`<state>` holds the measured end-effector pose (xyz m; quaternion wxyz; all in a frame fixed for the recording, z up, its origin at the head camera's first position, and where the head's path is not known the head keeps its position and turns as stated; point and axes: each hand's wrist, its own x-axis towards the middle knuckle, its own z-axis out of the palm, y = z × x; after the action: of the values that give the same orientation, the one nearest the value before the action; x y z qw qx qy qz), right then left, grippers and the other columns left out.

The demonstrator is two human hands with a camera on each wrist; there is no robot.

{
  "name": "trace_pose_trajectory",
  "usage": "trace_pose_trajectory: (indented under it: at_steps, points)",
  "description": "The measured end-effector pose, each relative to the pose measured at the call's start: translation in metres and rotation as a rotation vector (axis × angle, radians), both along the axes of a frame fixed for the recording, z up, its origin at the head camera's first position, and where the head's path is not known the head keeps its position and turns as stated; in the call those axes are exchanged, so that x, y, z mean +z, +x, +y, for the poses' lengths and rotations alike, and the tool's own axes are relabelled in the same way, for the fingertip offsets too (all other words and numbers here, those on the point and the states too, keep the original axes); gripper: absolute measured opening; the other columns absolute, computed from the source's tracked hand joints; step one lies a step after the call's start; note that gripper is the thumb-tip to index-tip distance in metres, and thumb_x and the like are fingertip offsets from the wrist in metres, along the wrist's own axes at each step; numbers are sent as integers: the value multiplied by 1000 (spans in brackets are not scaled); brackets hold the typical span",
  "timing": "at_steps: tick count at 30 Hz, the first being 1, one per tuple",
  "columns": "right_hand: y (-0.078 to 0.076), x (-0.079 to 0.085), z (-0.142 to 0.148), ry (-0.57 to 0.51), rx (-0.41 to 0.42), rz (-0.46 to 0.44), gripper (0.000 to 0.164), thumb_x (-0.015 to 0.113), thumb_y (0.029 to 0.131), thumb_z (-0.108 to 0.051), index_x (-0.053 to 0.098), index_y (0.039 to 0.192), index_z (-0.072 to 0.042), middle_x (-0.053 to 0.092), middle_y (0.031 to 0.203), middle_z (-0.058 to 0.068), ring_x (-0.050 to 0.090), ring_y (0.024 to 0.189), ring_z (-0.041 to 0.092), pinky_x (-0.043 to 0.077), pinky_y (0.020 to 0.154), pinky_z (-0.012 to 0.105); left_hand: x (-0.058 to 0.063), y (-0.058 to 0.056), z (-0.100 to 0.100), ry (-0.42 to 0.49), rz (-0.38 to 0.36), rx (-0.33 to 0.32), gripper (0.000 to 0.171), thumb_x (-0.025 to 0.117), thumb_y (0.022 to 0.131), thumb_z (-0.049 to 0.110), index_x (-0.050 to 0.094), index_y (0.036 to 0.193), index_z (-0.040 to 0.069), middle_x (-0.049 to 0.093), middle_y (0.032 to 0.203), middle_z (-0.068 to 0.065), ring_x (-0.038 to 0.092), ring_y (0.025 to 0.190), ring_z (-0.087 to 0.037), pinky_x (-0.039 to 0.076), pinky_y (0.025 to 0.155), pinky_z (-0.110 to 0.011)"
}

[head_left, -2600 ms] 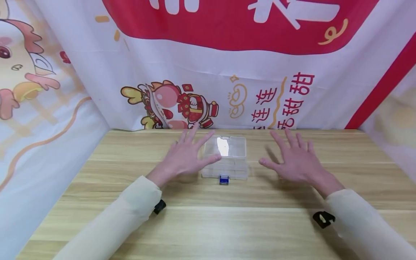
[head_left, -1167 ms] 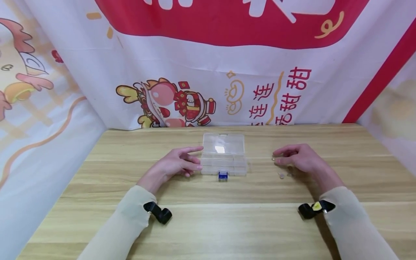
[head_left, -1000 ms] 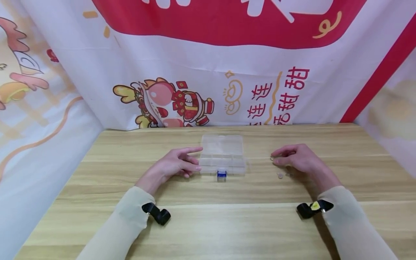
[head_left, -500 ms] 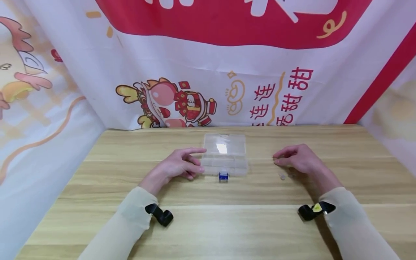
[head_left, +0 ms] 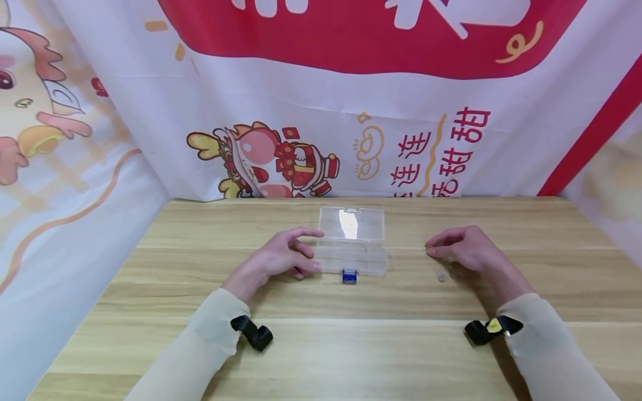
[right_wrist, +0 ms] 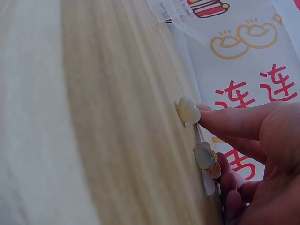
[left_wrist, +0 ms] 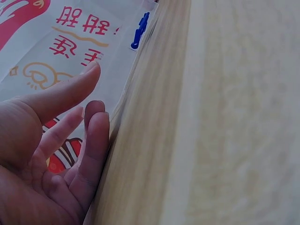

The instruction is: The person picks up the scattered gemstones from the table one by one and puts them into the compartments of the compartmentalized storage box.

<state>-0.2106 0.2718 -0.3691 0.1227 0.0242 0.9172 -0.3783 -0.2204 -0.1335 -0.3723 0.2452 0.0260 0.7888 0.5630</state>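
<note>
Clearly, a pale stone (right_wrist: 190, 110) lay near the thumb tip of the right hand (head_left: 463, 248), overlapping it in the right wrist view; whether they touched could not be told. Rounded, it had no clear pointing end; its long axis slanted across the line of the thumb. Below that thumb, in the same view, sat a greyish stone (right_wrist: 204, 155), an amber stone (right_wrist: 214, 171) partly behind it, and a translucent stone (right_wrist: 208, 183). Thumb and index were bent close together; whether they pinched anything could not be told.

Farther out, just beyond the left hand's (head_left: 283, 253) index and thumb, lay the clear box (head_left: 333, 256), its hinge line running sideways from those fingertips towards the right hand. Its lid (head_left: 373, 223) lay folded back; its blue latch (head_left: 349, 275) faced the person. The left fingers were loosely bent, the index stretched towards the lid. Beyond both hands' fingertips hung a printed cloth (head_left: 301, 92).
</note>
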Motion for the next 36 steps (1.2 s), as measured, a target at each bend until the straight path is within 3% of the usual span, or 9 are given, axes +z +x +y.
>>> trace_pose_trajectory:
  at_steps: [12, 22, 32, 36]
  points:
    - [3, 1, 0, -5, -32, -21, 36, 77, 99, -36, 77, 125, -12, 74, 128, 14, 60, 108, 24, 49, 80, 29, -1, -1, 3, -17, 2, 0, 72, 90, 84, 8, 63, 146, 32, 64, 115, -11, 72, 81, -23, 63, 68, -32]
    - [3, 7, -6, -11, -36, 10, 37, 78, 98, -35, 77, 126, -11, 77, 124, 13, 60, 100, 22, 51, 72, 29, 0, 0, 3, -38, -2, 9, 71, 90, 84, 10, 63, 146, 32, 63, 115, -11, 71, 82, -23, 63, 69, -31]
    - [4, 19, -17, -59, -56, 20, 39, 75, 100, -35, 74, 132, -13, 73, 123, 12, 51, 67, 16, 46, 58, 30, 2, 2, 3, -34, 0, 10, 72, 91, 84, 11, 62, 146, 31, 63, 116, -12, 70, 82, -22, 63, 69, -31]
    - [7, 25, -24, -85, -60, 32, 41, 74, 101, -38, 73, 134, -13, 71, 129, 14, 51, 64, 14, 48, 55, 30, 2, 2, 2, -33, -3, 18, 71, 91, 83, 11, 64, 145, 32, 64, 115, -11, 71, 82, -23, 63, 69, -31]
